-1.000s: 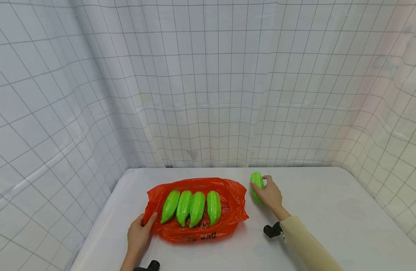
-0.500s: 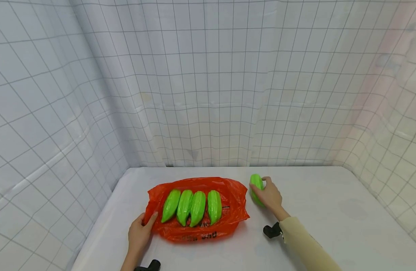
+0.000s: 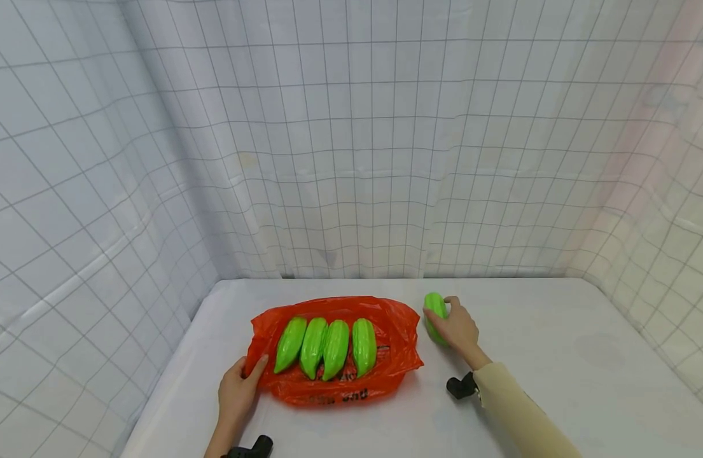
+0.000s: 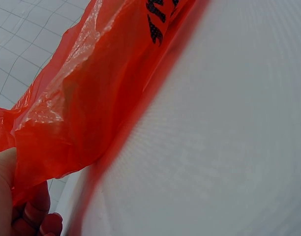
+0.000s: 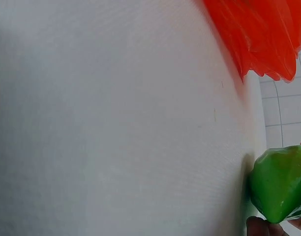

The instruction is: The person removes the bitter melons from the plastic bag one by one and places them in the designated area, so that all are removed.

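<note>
My left hand pinches the left edge of a red plastic bag with black printing. In the left wrist view, the thumb lies over the film and the fingers curl behind it. Several glossy green ridged gourds lie side by side on the spread bag, their narrow tips toward me. To the right of the bag, my right hand grips another green ridged gourd at the white table. Its pointed end faces the right wrist view, with fingertips around it.
A white cloth covers the table. White gridded curtains hang behind it and along both sides. Each wrist carries a black camera mount, such as the right one. The bag's crumpled right edge stands up a little from the table.
</note>
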### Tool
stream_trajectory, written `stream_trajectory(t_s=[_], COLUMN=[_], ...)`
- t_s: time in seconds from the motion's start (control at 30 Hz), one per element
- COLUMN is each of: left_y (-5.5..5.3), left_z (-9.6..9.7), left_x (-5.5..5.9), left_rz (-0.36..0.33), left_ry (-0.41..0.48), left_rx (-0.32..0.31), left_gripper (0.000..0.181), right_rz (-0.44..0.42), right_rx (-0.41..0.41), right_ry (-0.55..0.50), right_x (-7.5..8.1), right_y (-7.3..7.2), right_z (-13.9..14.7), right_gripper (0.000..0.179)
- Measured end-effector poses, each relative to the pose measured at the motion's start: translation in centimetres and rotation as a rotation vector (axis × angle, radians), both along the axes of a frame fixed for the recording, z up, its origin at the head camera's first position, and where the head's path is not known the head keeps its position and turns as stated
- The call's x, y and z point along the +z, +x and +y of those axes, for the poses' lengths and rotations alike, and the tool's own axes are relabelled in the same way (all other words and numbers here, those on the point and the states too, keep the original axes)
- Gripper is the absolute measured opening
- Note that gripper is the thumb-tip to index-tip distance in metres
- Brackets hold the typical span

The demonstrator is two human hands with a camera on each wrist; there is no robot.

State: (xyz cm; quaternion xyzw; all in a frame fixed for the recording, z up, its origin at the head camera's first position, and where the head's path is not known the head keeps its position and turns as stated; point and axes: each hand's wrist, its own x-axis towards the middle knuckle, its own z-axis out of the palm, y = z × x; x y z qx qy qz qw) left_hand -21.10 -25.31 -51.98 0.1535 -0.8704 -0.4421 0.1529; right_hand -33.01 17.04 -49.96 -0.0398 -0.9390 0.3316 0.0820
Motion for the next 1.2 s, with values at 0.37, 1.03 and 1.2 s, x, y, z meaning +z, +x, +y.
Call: stream_trajectory(t_s=[0.37,1.03,1.2], left_y=[0.03,0.14,0.08], left_z=[0.14,0.07,0.11], left_x=[0.08,-0.01,0.07], left_rz=[0.021,0.017,0.031], left_ry=[0.012,0.008,0.012], left_rx=[-0.001,-0.001,-0.003], left_gripper=[0.045,0.044,0.043], right_rz=[-0.042,-0.033,-0.033], right_rx=[0.003,0.019,0.01], right_ry=[0.027,-0.033,-0.045], right_x=[0.78,0.56,0.68], right_y=[0.1,0.35,0.42], right_z=[-0.03,-0.37,-0.45], right_gripper=[0.071,0.072,0.076])
